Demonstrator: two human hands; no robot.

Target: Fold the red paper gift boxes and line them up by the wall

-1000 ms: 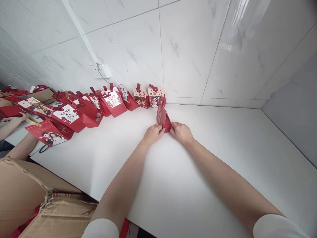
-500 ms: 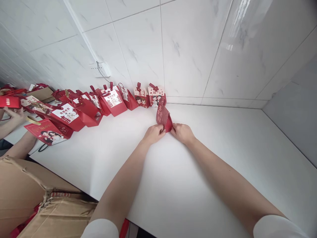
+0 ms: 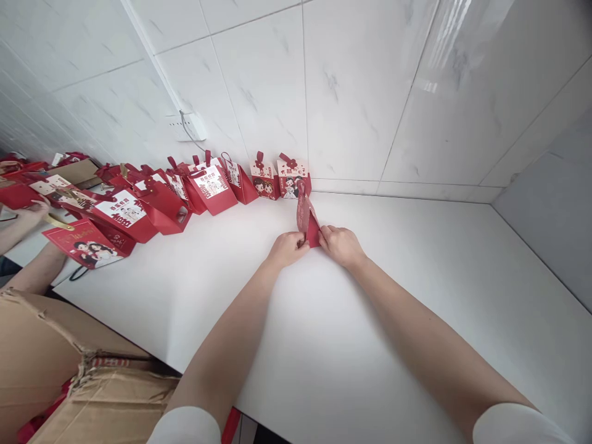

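Note:
A small red gift box (image 3: 313, 233) with a printed side and a ribbon loop at its top stands on the white table (image 3: 324, 345), its triangular end towards me. My left hand (image 3: 290, 249) grips the box's lower left edge, fingers curled and thumb near the front corner. On the opposite side my right hand (image 3: 342, 246) pinches the lower right edge. Just behind it, by the wall, sit a cream and red gift box (image 3: 293, 183) with a couple drawn on it and a similar small box (image 3: 264, 185).
Several red gift boxes (image 3: 213, 185) line the wall to the left, one with a cartoon couple (image 3: 95, 243) nearest me. Another person's hand (image 3: 32, 216) holds a red box (image 3: 18, 194) there. An opened cardboard carton (image 3: 111, 394) stands at the lower left. A socket (image 3: 185, 127) is on the wall.
The box between my hands has turned slightly, so its printed left side shows narrower. My hands keep their hold. At far left, the other person's red box has shifted and turned.

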